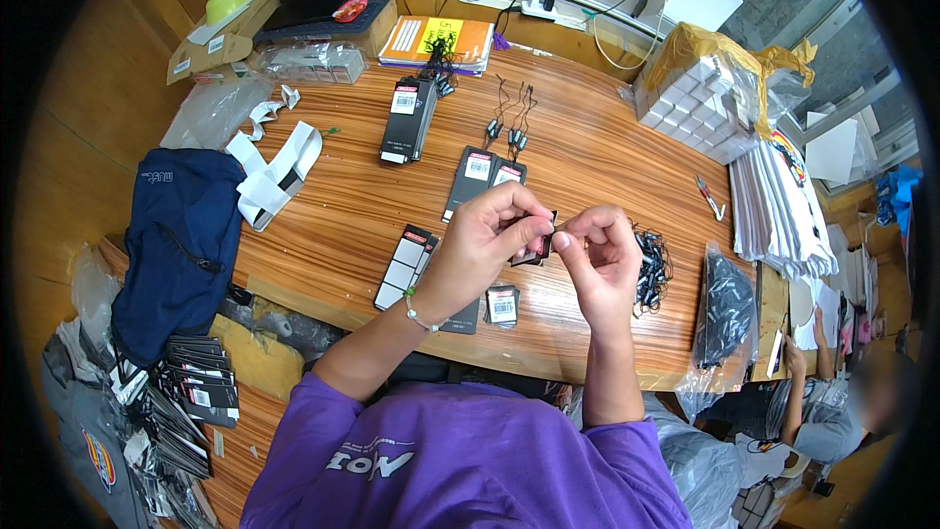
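Note:
My left hand (490,235) and my right hand (599,260) meet above the middle of the table, both with thumb and forefinger pinched. Between them shows part of a black hang tag (534,255) with a red patch, gripped by the left fingers. What the right fingertips pinch is too small to make out. Just beyond lie hang tags (466,186) with black cords (517,129) attached. Left of my left wrist are more black-and-white tags (399,269). A small pile of white stickers (502,307) sits below my hands. Loose black cords (651,269) are heaped beside my right hand.
A stack of corded tags (407,122) stands farther back. At right are a bag of black cords (725,309), snips (710,198), a paper stack (778,206) and wrapped white boxes (695,103). A blue bag (176,245) lies left. Another person (827,411) sits at lower right.

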